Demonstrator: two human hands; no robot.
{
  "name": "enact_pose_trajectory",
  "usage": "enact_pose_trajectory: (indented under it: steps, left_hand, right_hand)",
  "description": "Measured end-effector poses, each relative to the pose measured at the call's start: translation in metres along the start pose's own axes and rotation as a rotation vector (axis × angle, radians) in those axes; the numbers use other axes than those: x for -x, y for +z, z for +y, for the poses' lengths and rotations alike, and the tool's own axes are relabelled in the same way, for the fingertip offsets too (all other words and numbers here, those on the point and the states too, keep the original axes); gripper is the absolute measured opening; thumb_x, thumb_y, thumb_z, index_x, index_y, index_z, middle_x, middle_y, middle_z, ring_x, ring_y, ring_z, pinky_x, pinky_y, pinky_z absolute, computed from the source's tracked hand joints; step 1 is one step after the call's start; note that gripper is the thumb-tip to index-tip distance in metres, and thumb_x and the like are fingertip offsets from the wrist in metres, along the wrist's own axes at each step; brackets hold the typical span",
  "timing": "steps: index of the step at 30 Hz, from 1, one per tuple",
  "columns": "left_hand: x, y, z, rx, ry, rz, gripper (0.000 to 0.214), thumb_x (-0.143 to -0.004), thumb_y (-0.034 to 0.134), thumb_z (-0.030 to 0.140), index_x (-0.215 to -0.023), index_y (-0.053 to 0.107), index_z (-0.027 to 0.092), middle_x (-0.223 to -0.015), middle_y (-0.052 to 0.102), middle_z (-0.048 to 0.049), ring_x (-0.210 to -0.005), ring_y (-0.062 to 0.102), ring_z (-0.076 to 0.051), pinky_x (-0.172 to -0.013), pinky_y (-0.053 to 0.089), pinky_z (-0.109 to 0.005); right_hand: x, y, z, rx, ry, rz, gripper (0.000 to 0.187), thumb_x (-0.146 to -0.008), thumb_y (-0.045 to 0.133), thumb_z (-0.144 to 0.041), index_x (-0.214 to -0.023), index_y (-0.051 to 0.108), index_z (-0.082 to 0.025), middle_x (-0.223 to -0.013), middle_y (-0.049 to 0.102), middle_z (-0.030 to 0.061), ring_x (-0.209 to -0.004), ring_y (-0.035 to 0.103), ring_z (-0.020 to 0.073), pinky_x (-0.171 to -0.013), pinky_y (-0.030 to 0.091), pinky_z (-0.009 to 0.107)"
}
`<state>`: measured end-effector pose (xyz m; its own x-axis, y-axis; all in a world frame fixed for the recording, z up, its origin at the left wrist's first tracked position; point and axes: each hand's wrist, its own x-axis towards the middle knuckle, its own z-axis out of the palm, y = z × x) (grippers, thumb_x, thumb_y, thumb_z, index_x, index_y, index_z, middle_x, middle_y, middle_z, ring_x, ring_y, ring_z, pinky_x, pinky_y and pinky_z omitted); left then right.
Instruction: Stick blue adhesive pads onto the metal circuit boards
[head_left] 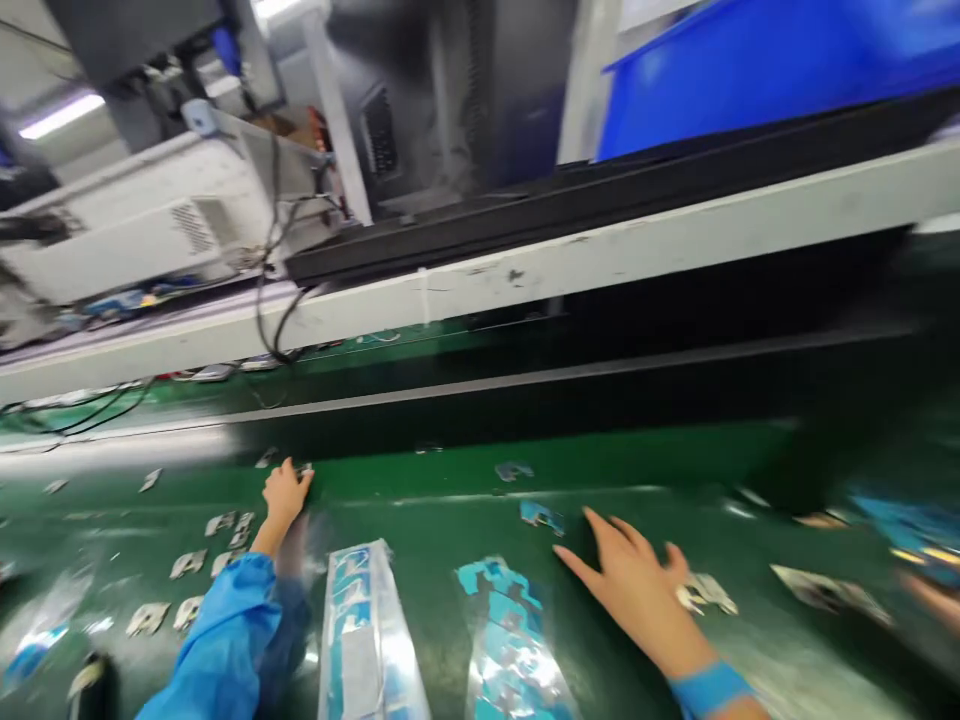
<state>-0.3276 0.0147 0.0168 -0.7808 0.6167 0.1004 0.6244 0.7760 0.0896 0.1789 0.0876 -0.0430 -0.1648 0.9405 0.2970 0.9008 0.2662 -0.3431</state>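
My left hand (285,497) reaches far over the green mat, its fingers closed at the edge of a small silvery metal part (306,469). Several similar flat metal parts (189,564) lie around and in front of that wrist. My right hand (636,585) is spread open over the mat, fingers apart and holding nothing. Close to its fingertips lies a blue film piece (541,517). Another metal part (709,593) shows just beside its outer edge. Between my hands are a clear strip of blue cut-out stickers (510,640) and a plastic-wrapped pack of blue-and-white sheets (360,640).
A white-edged shelf (480,290) crosses above the green mat (420,500), with a blue bin (765,80) on it. Black cables (270,300) hang at left. A dark-handled object (90,685) lies near left. Another person's hand (930,600) shows blurred at the right edge.
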Motion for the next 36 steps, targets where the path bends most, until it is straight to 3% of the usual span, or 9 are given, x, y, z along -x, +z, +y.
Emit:
enact_pose_trajectory:
  steps: [3,6,8,12,15,17,23,29,36]
  left_hand:
    - [-0.002,0.004,0.024,0.042,-0.041,0.062,0.058,-0.097,0.055,0.043,-0.142,0.045,0.007,-0.133,0.056,-0.0259,-0.126,0.054,-0.042,-0.098,0.045,-0.062]
    - [0.015,0.000,0.063,0.124,0.035,0.117,0.074,-0.097,0.049,0.046,-0.147,0.033,-0.007,-0.135,0.048,-0.0420,-0.133,0.041,-0.058,-0.094,0.037,-0.076]
    - [0.045,-0.001,0.095,0.212,0.247,0.094,0.071,-0.097,0.047,0.047,-0.149,0.035,-0.001,-0.139,0.050,-0.0363,-0.135,0.044,-0.051,-0.101,0.039,-0.069]
    - [0.136,0.001,0.149,0.427,0.885,-0.038,0.046,-0.098,0.052,0.046,-0.138,0.056,0.025,-0.141,0.061,-0.0071,-0.136,0.053,-0.025,-0.114,0.043,-0.039]
    - [0.192,0.006,0.167,0.577,1.333,0.028,0.041,-0.100,0.051,0.040,-0.136,0.059,0.023,-0.142,0.061,-0.0114,-0.135,0.054,-0.029,-0.111,0.048,-0.048]
    - [0.209,0.011,0.170,0.618,1.441,0.065,0.038,-0.101,0.051,0.038,-0.132,0.063,0.022,-0.137,0.064,-0.0137,-0.127,0.061,-0.030,-0.103,0.054,-0.049]
    - [0.208,0.022,0.158,0.757,1.353,0.030,0.043,-0.096,0.058,0.041,-0.136,0.059,0.025,-0.141,0.062,-0.0147,-0.123,0.065,-0.030,-0.100,0.058,-0.046]
    - [0.207,0.018,0.152,0.852,1.200,0.015,0.036,-0.093,0.059,0.034,-0.129,0.062,0.030,-0.138,0.065,-0.0109,-0.118,0.068,-0.031,-0.096,0.061,-0.047]
    - [0.206,0.006,0.143,0.818,0.948,-0.191,0.027,-0.087,0.058,0.038,-0.111,0.069,0.047,-0.138,0.063,0.0079,-0.120,0.065,-0.035,-0.093,0.061,-0.057]
  right_hand:
    - [-0.008,0.004,-0.009,-0.139,0.031,-0.021,0.048,-0.090,0.055,-0.039,-0.130,0.060,-0.013,-0.125,0.067,0.0223,-0.126,0.052,0.0409,-0.109,0.013,0.071]
    - [-0.023,0.006,-0.026,-0.296,0.064,-0.029,0.035,-0.092,0.058,-0.027,-0.124,0.063,-0.014,-0.115,0.070,0.0182,-0.119,0.057,0.0355,-0.112,0.021,0.064]
    - [-0.024,0.002,-0.034,-0.420,0.098,-0.038,0.029,-0.092,0.062,-0.028,-0.119,0.065,-0.015,-0.111,0.069,0.0136,-0.113,0.060,0.0313,-0.107,0.035,0.058]
    - [-0.007,-0.008,-0.048,-0.716,0.185,-0.101,0.023,-0.095,0.066,-0.035,-0.106,0.066,-0.016,-0.106,0.067,0.0060,-0.097,0.065,0.0211,-0.090,0.053,0.043]
    - [0.012,-0.011,-0.062,-1.014,0.268,-0.231,0.031,-0.090,0.072,-0.044,-0.101,0.067,-0.015,-0.090,0.070,0.0033,-0.071,0.066,0.0152,-0.067,0.057,0.032]
    - [0.023,-0.015,-0.070,-1.227,0.323,-0.324,0.043,-0.082,0.078,-0.051,-0.103,0.068,-0.014,-0.084,0.071,0.0031,-0.064,0.065,0.0140,-0.061,0.056,0.029]
    - [0.037,-0.025,-0.087,-1.729,0.471,-0.470,0.052,-0.082,0.073,-0.059,-0.109,0.068,-0.014,-0.090,0.075,0.0083,-0.085,0.074,0.0189,-0.079,0.056,0.031]
    - [0.019,-0.005,-0.091,-1.972,0.558,-0.720,0.074,-0.057,0.093,-0.052,-0.114,0.061,-0.018,-0.095,0.075,0.0066,-0.084,0.077,0.0238,-0.085,0.055,0.042]
    - [-0.004,0.023,-0.082,-2.085,0.532,-0.977,0.073,-0.043,0.100,-0.036,-0.107,0.069,-0.022,-0.082,0.076,-0.0011,-0.075,0.073,0.0188,-0.078,0.058,0.042]
